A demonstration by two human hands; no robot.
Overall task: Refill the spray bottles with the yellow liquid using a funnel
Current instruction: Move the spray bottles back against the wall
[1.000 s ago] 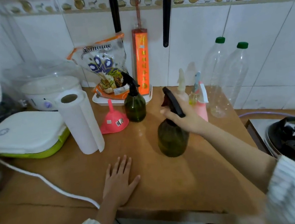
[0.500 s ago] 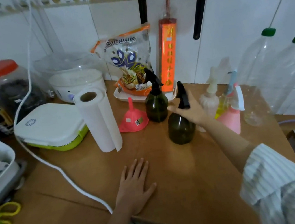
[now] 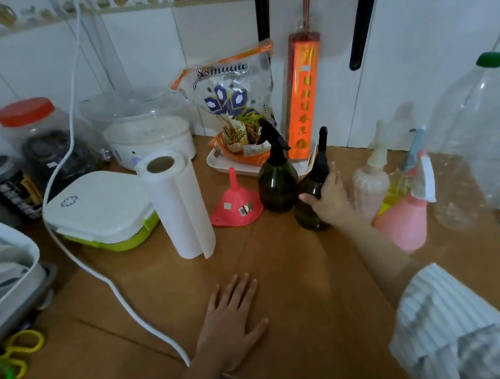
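your right hand [image 3: 330,200] is curled around the neck of a dark green spray bottle [image 3: 309,195], thumb on the near side and fingers wrapped behind it. the bottle stands upright on the brown table [image 3: 303,278], its black spray head pointing up. your left hand [image 3: 232,323] lies flat on the table near the front edge, fingers straight and slightly spread, holding nothing.

just to the left of the bottle you hold stands a second dark green spray bottle [image 3: 277,182], also upright, the two almost touching. left of that one, a pink funnel [image 3: 235,202] sits upside down, wide mouth on the table and spout pointing up. a roll of paper towel [image 3: 177,204] stands on end left of the funnel, and beyond it lies a white box with a green base [image 3: 99,210].

right of your right hand a cluster of bottles stands close together: a pale squeeze bottle [image 3: 371,182], a bottle with yellow liquid [image 3: 395,189] partly hidden behind a pink spray bottle [image 3: 403,224]. a big clear plastic bottle with a green cap [image 3: 473,138] stands further right.

behind the green bottles a white tray [image 3: 226,163] holds a snack bag [image 3: 234,101], and a tall orange packet [image 3: 303,98] leans on the tiled wall. a white cable [image 3: 100,274] runs across the table past your left hand.
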